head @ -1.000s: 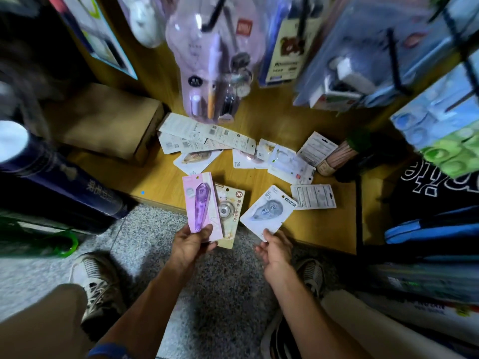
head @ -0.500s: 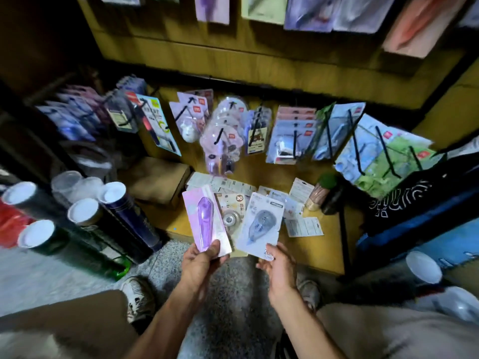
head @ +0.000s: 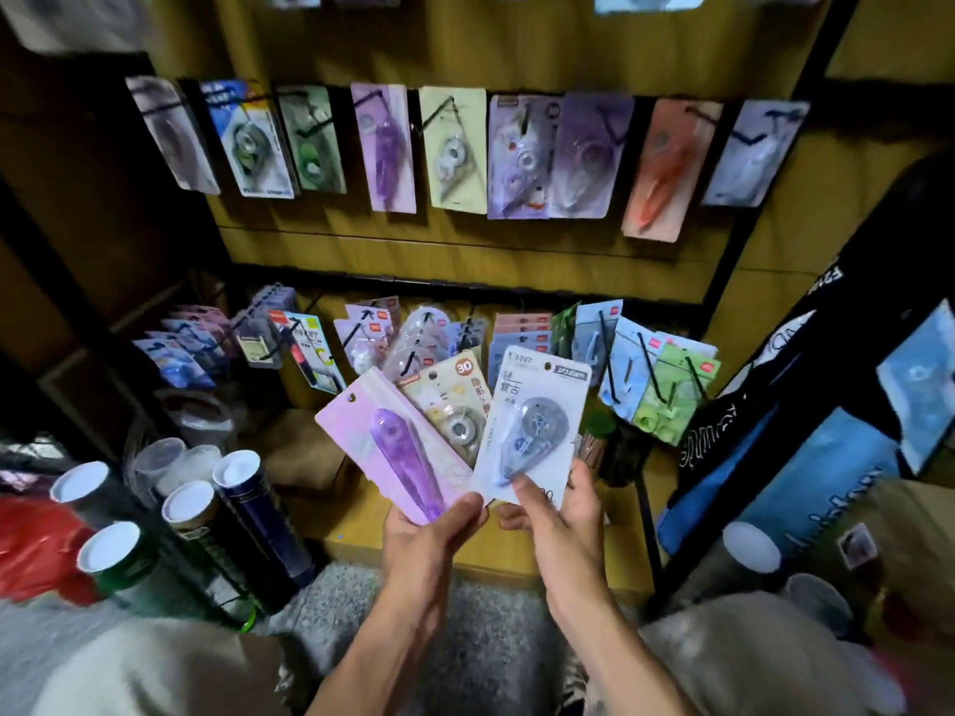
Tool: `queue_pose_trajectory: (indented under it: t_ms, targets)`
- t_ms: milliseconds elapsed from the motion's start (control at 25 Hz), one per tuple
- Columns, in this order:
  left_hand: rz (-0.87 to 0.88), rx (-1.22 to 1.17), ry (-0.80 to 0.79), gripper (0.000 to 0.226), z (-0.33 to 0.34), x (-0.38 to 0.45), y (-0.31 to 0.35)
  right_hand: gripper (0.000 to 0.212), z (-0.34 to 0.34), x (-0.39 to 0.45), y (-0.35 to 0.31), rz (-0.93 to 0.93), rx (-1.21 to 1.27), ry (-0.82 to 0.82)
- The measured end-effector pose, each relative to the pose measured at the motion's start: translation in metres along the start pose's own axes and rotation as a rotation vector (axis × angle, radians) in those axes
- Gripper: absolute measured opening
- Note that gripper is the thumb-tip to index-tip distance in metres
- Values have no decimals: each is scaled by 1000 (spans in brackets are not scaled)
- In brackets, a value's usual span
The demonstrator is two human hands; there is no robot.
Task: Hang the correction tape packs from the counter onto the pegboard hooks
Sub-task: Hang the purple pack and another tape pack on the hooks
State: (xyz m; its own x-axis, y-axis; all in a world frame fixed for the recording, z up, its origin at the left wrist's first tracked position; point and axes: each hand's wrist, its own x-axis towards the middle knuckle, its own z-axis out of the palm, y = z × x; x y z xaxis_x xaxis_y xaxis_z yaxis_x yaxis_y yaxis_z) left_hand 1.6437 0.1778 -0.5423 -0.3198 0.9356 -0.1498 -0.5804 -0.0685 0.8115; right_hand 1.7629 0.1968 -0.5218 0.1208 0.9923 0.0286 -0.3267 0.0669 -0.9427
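Lifting clear of the desk (head: 362, 529), both hands had come up since a second earlier, when the packs were only just being gathered off the wood; the view had swung up too, so the upper pegboard hooks (head: 449, 108) now showed in full; a matching step looked close. The left hand (head: 431, 534) pinched a fan of packs by their lower edges, thumb across the front; foremost was the lilac pack (head: 393, 447), a pale purple card with a long violet dispenser under clear blister; behind it peeked the cream pack (head: 455, 400), marked 30, its round reel showing. The right hand (head: 560, 509) pinched the white pack (head: 537, 421) at its bottom, thumb on the blister; it carried a grey-blue teardrop dispenser and a hang hole at the top. All three were held in the air before the lower row; a like purple card (head: 385, 147) already hung above, a fair guess for the lilac one's home.
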Motion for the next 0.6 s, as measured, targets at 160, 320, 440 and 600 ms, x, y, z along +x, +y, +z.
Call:
queue_pose_trajectory:
  t_ms: [160, 320, 440, 600]
  targets:
    - [84, 62, -113, 23, 43, 15, 50, 23, 19, 28, -55, -117, -70, -48]
    - [148, 154, -94, 29, 71, 35, 92, 21, 39, 49, -94, -135, -106, -60]
    - [187, 215, -125, 22, 84, 44, 115, 17, 49, 58, -112, 56, 54, -51]
    - [162, 232, -172, 17, 88, 49, 131, 20, 50, 61, -124, 266, 122, -121]
